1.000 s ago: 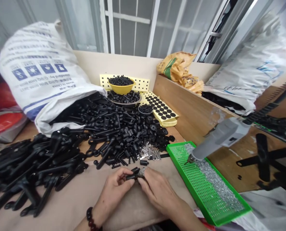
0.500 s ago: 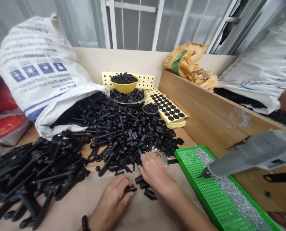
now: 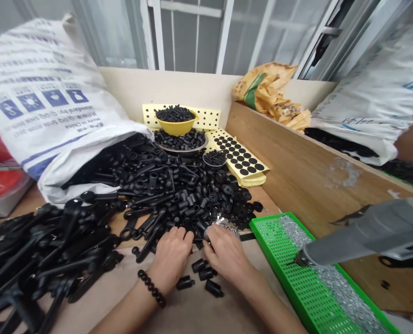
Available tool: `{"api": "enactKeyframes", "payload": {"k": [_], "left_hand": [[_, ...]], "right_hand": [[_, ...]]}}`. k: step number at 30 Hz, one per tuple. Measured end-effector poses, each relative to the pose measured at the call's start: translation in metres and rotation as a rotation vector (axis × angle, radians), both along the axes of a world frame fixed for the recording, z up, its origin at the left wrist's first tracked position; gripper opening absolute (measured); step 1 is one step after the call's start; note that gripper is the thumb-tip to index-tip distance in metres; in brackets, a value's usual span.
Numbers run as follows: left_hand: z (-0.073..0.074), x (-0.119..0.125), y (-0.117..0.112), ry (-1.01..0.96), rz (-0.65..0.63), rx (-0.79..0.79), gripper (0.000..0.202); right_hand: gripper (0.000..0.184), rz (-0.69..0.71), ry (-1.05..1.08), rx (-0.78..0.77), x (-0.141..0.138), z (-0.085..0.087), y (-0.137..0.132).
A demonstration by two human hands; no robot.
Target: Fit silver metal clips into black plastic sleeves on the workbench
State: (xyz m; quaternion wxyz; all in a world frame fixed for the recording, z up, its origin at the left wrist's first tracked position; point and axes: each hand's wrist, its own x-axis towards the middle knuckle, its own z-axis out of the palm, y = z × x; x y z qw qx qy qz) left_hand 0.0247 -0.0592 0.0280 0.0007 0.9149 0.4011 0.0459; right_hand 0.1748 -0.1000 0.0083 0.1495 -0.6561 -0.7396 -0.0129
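Observation:
My left hand [image 3: 173,254], with a dark bead bracelet [image 3: 151,288] at the wrist, reaches to the near edge of a heap of black plastic parts [image 3: 164,185]. Its fingers are curled, and their tips are hidden among the small pieces. Beside it, my right hand [image 3: 226,246] has its fingers bent together at the heap's edge, next to some shiny metal pieces [image 3: 227,225]. What either hand grips does not show. Several short black cylinders with narrow tips [image 3: 213,288] lie on the bench between my forearms.
A grey power driver [image 3: 359,232] points in from the right above a green perforated tray [image 3: 279,260] of small metal pieces. Long black handles [image 3: 42,260] are piled at left below a white sack [image 3: 63,102]. Behind stand a yellow bowl [image 3: 176,128] and dotted sticker sheets [image 3: 258,181].
My left hand has moved forward to the heap, and the black cylinder it was at now lies on the bench. My right hand remains by the metal pieces. The view has shifted slightly.

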Motion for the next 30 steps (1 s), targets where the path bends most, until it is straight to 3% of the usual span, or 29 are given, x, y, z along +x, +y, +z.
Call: {"api": "enactKeyframes", "payload": {"k": [9, 18, 24, 30], "left_hand": [[0.0, -0.019, -0.002, -0.198, -0.057, -0.149, 0.025], [0.006, -0.018, 0.006, -0.605, 0.09, -0.282, 0.014], [0.011, -0.014, 0.002, -0.598, 0.249, -0.384, 0.023], [0.009, -0.012, -0.003, -0.64, 0.195, -0.464, 0.024]], "right_hand": [[0.01, 0.015, 0.231, 0.164, 0.013, -0.008, -0.009], [0.012, 0.007, 0.326, 0.173, 0.008, -0.005, -0.011], [0.014, 0.005, 0.391, 0.221, 0.003, -0.003, -0.002], [0.012, 0.087, 0.459, 0.248, 0.003, 0.005, -0.011]]}}
